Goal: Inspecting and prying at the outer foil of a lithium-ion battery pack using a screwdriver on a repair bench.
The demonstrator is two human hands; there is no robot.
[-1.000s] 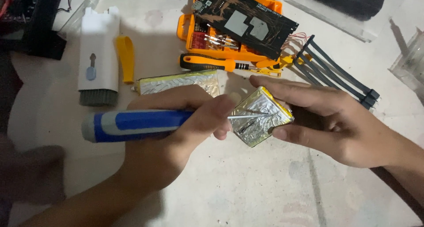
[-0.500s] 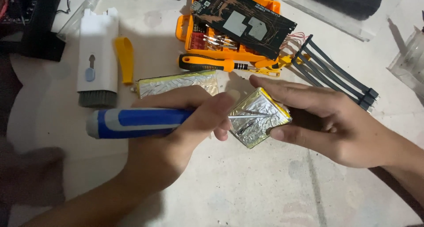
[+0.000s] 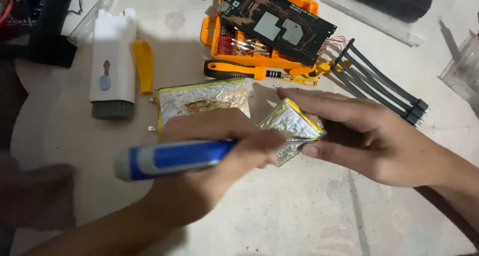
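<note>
Silver foil wrapping with yellow edging is covering the small pouch cell (image 3: 292, 129) that the right hand (image 3: 369, 136) is pinching between thumb and fingers, tilted on one edge just above the tabletop (image 3: 279, 221). The left hand (image 3: 219, 151) is closing around a blue-and-white handled tool (image 3: 169, 159), gripping it like a pen and pressing its thin metal tip against the lower edge of the pouch, where the wrapping meets the right thumb. The step in hand appears to be prying or picking at the seam of the held cell. A second, larger foil pouch (image 3: 202, 101) is lying flat just behind the left hand, with a brown stain on its face, untouched. Farther back, an orange bit tray (image 3: 212, 31) is carrying a dark circuit board (image 3: 279, 26), with an orange-and-black screwdriver (image 3: 239, 70) lying against its front. A white brush-ended cleaning tool (image 3: 112, 61) and a yellow pry piece (image 3: 143, 65) are resting to the left; a bundle of black straps (image 3: 379, 91) is lying beyond the right hand. In the inspector's judgement, the next move is calling for light, shallow pressure along the seam, with the tip kept away from the thumb and from the cell body, since a puncture is the evident risk.
</note>
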